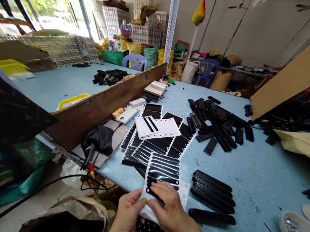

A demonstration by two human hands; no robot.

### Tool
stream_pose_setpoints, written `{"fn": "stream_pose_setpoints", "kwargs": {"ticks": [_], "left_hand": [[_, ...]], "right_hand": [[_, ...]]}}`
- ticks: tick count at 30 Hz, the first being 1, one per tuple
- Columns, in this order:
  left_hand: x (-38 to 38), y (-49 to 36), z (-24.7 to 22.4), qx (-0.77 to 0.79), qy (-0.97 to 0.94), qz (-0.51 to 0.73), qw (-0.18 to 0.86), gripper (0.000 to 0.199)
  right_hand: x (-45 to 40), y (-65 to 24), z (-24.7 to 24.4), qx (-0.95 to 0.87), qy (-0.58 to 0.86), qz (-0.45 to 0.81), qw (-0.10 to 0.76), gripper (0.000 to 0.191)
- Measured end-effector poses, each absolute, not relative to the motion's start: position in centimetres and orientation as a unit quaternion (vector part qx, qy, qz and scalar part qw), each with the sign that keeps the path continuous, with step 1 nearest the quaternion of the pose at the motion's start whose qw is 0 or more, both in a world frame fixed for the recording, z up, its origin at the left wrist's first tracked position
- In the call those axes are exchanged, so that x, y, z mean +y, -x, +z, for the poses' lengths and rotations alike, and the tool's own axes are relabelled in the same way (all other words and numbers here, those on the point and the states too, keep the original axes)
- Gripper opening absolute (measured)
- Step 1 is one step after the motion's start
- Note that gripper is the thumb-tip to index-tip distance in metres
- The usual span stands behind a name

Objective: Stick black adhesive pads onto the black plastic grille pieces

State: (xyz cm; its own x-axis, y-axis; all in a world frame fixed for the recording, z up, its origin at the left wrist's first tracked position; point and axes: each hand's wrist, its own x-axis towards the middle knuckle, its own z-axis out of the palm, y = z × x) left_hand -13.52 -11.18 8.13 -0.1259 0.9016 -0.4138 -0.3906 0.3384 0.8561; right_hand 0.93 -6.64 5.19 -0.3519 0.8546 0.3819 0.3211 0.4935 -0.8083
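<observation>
At the table's near edge, I hold a white backing sheet of long black stickers (162,168), its lower end bent down toward me. My left hand (129,208) pinches the sheet's lower left edge between thumb and fingers. Across the lower part of the same sheet lies my right hand (169,205), thumb and curled fingers closed at a black strip; whether one is peeled loose is hidden. To the right lie several patterned black strips (212,190) side by side, and a plain black strip (211,216). More sticker sheets (155,146) overlap just beyond.
A heap of black plastic pieces (218,122) spreads over the blue table (254,179). A wooden board (117,92) borders its left side. An open cardboard box (293,78) stands at right, a white bowl (292,223) at the lower right, and a lined sack (61,231) at lower left.
</observation>
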Motion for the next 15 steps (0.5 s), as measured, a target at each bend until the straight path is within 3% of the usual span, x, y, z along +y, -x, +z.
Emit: {"fn": "stream_pose_setpoints", "kwargs": {"ticks": [4,11,15], "left_hand": [[-10.6,12.9,8.3,0.539,-0.270,0.516,0.608,0.027],[-9.8,12.9,8.3,0.537,-0.275,0.499,0.622,0.033],[-8.9,13.7,8.4,0.555,-0.277,0.510,0.596,0.039]], "right_hand": [[-5.7,-0.7,5.0,-0.665,0.405,0.452,0.435,0.019],[-5.0,-1.3,6.4,-0.533,0.411,0.605,0.426,0.016],[-3.1,-2.2,7.3,-0.381,0.403,0.678,0.483,0.016]]}}
